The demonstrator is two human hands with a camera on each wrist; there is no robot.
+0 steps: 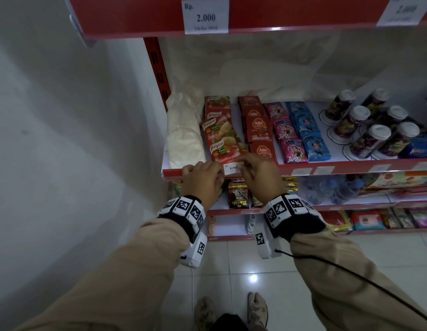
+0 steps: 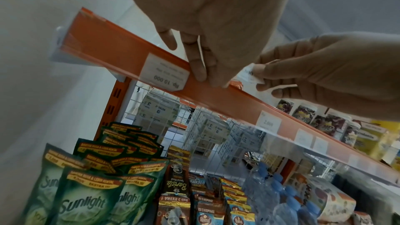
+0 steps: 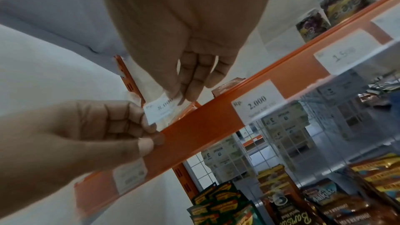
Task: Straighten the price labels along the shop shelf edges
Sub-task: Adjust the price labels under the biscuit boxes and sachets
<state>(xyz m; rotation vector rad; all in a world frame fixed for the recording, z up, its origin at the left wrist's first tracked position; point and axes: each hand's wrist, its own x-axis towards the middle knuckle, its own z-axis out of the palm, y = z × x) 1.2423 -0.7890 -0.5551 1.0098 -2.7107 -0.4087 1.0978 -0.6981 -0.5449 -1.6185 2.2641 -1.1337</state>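
Note:
A small white price label (image 1: 232, 168) reading 8.000 sticks up, tilted, above the red shelf edge strip (image 1: 350, 166). My right hand (image 1: 242, 167) pinches the label's right end between thumb and fingers; the right wrist view shows the label (image 3: 161, 109) under the right hand (image 3: 181, 98). My left hand (image 1: 219, 172) grips the strip just left of the label. There its curled fingers (image 3: 149, 126) touch the label's lower left corner and its thumb presses the strip's front (image 3: 194, 126). In the left wrist view the left hand (image 2: 207, 78) lies over the strip (image 2: 103, 44), beside the label (image 2: 251, 73).
A 10.000 label (image 2: 165, 74) sits in the strip left of my hands and a 2.000 label (image 3: 257, 103) to the right. Royco packets (image 1: 222, 139) and ABC boxes (image 1: 259, 130) stand just behind the edge. A white wall (image 1: 64, 115) closes the left side. Sunlight sachets (image 2: 86, 194) fill the shelf below.

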